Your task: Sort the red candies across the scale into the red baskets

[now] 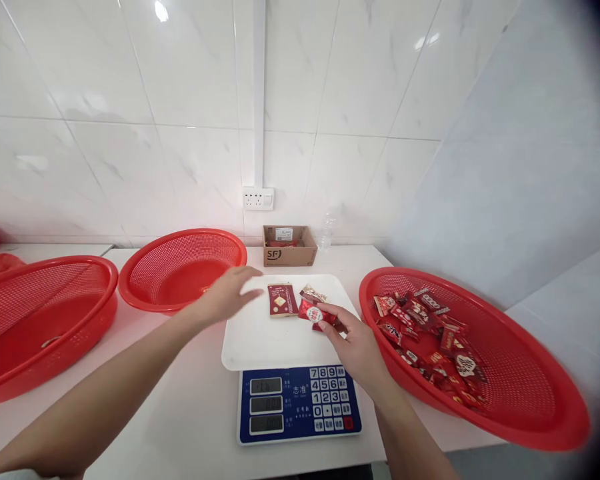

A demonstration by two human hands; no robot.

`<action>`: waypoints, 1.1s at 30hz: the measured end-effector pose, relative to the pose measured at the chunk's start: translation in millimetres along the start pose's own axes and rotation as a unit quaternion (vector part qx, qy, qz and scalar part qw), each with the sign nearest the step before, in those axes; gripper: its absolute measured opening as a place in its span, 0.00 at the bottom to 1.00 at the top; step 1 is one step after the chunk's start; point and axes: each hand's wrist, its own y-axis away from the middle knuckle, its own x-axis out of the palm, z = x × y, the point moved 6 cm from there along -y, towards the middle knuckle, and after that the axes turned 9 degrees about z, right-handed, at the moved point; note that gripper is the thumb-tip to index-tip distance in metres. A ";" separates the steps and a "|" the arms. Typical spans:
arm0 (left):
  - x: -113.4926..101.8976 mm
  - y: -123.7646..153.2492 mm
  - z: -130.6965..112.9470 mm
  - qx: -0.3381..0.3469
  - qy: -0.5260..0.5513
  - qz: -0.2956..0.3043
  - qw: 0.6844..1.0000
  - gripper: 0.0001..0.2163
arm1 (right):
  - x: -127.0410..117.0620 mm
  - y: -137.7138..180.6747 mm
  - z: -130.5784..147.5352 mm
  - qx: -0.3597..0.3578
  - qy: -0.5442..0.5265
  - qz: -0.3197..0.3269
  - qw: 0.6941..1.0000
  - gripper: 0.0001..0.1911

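On the scale's white tray, my right hand pinches a red snack packet at its fingertips — my left hand hovers open, empty, just beside a flat red packet.

Large glossy white tiles with faint grey marbling cover the back wall, their joints running in thin grey lines. A white vertical conduit drops down the wall to a white socket plate set just above the surface. Bright ceiling light glints off the tiles near the top, at the left of the conduit and again further right. A second tiled wall angles in from the right and meets the back wall in a corner. The white surface runs along the back wall, smooth and plain, with a seam near its far left end.
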 end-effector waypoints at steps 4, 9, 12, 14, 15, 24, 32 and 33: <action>33.7 14.3 -71.0 0.160 0.112 0.116 0.974 0.15 | 17.7 5.9 23.1 -0.038 0.004 0.066 0.997 0.15; 31.7 17.7 -65.0 0.098 0.139 0.103 0.980 0.11 | 15.9 8.3 22.2 -0.031 0.023 0.066 0.997 0.17; 5.4 13.3 -18.9 -0.019 0.030 0.018 0.999 0.13 | 2.5 4.0 8.6 -0.001 0.074 0.026 0.997 0.19; -13.0 12.1 14.4 -0.097 -0.050 -0.027 0.994 0.15 | -4.2 0.4 1.9 0.006 0.129 0.006 0.992 0.19; -19.2 11.8 27.9 -0.119 -0.068 -0.038 0.990 0.15 | -5.8 -1.4 0.1 0.002 0.156 -0.001 0.988 0.19; 22.4 7.3 -7.6 0.034 -0.042 0.018 0.998 0.15 | 17.1 -14.9 -10.9 -0.005 0.234 0.042 0.971 0.12; 60.2 10.4 -79.6 0.200 0.042 0.115 0.972 0.18 | 12.2 -9.2 2.0 0.002 0.177 0.042 0.983 0.13; 60.1 11.2 -81.4 0.200 0.057 0.117 0.971 0.19 | 10.6 -6.3 5.4 0.000 0.143 0.044 0.989 0.12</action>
